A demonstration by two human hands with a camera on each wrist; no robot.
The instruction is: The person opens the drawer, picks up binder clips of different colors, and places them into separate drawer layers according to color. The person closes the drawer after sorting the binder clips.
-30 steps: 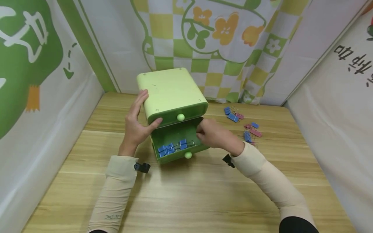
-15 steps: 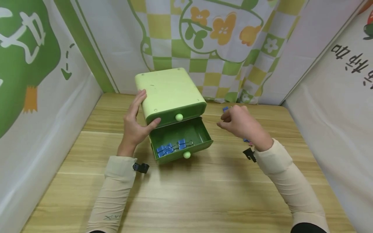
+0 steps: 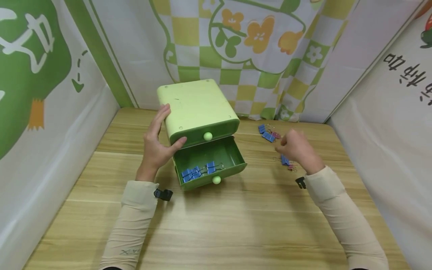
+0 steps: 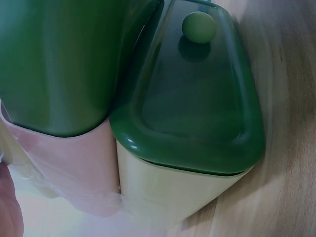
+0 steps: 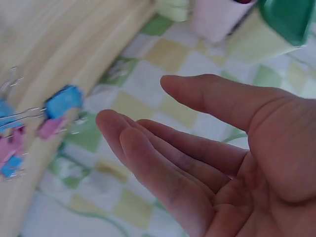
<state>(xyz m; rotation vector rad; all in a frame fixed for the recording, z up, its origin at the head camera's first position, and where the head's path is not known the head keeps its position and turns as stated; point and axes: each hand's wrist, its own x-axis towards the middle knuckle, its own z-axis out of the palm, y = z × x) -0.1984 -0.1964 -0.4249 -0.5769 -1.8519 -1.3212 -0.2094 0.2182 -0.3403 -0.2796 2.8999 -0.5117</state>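
Observation:
My left hand (image 3: 156, 146) holds the front left corner of a pale green drawer box (image 3: 199, 105), thumb on the front and fingers along the side. The lower drawer (image 3: 199, 183) is pulled out, with several blue binder clips (image 3: 210, 167) inside at the left. The upper drawer is closed, its round knob (image 4: 199, 27) plain in the left wrist view. My right hand (image 3: 298, 148) hovers over loose binder clips on the table. In the right wrist view its fingers are relaxed, thumb apart, holding nothing, with a blue binder clip (image 5: 66, 101) and a pink binder clip (image 5: 50, 128) beyond the fingertips.
More blue binder clips (image 3: 268, 137) and a pink binder clip (image 3: 276, 135) lie on the wooden table (image 3: 216, 232), right of the box. A checked curtain (image 3: 233, 67) hangs behind, and white printed sheets (image 3: 388, 150) flank the table.
My right hand has left the lower drawer and moved right to the loose clips. The left hand stays on the box, and the drawer remains out.

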